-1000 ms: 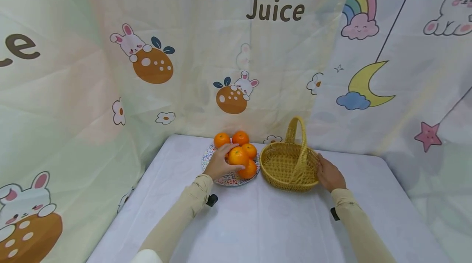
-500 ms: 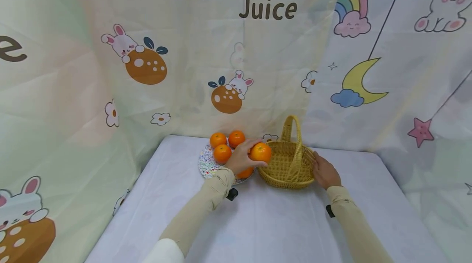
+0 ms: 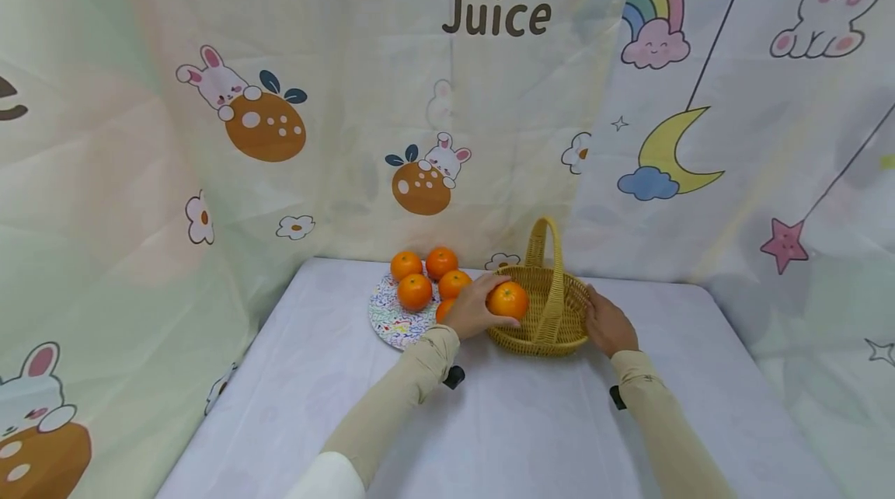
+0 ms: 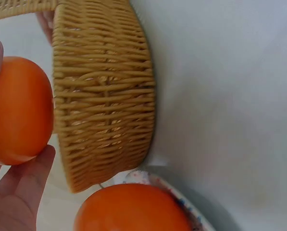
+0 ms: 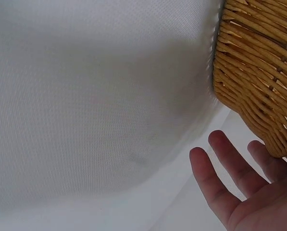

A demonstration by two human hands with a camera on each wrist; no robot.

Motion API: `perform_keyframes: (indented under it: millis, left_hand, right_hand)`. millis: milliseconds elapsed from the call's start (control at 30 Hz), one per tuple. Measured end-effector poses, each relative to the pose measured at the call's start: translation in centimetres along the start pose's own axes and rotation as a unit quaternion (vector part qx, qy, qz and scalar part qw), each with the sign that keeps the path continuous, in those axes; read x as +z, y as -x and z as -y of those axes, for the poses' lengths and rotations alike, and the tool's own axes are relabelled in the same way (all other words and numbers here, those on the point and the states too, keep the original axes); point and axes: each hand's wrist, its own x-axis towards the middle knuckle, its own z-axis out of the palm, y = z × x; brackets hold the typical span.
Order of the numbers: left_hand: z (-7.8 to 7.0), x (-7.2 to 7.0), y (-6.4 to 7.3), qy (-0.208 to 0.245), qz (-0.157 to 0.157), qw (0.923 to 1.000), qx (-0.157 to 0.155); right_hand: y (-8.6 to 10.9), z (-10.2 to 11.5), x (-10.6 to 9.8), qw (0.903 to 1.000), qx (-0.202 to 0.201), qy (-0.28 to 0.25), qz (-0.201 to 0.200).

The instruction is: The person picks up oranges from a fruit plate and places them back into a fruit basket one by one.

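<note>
left hand [image 3: 471, 308] grips orange [image 3: 508, 301], fingers and thumb round it, over left side of wicker basket [image 3: 527, 346]. right hand [image 3: 611, 322] touches basket's right side, visible fingers extended, spread. speckled plate [image 3: 384, 314] left of basket holds five more oranges [image 3: 415, 292], one partly behind left hand. white cloth [image 3: 517, 429] underneath.

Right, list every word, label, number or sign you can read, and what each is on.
"Juice", in dark letters on the back cloth.
A cut-off dark letter on the left-hand cloth, perhaps an "e"; too little shows to be sure.
No lettering can be made out on the oranges, plate or basket.
</note>
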Motion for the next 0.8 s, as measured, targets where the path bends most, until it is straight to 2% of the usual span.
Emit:
perform_keyframes:
  millis: [167, 400, 633, 800]
  left_hand:
    - [0.1, 0.7, 0.1, 0.021, 0.004, 0.9998, -0.005]
    - [0.2, 1.4, 0.1, 0.014, -0.008, 0.9999, 0.003]
    - [0.3, 2.1, 0.3, -0.016, 0.014, 0.9997, -0.016]
    - [-0.1, 2.4, 0.3, -0.049, 0.023, 0.9985, -0.009]
  right_hand:
    - [0.0, 0.2, 0.0, 1.0000, 0.005, 0.000, -0.002]
    - [0.2, 0.4, -0.1, 0.9999, 0.013, -0.005, -0.003]
    - [0.2, 0.6, -0.1, 0.9998, 0.017, -0.001, -0.006]
    - [0.1, 0.7, -0.2, 0.9999, 0.013, 0.000, -0.010]
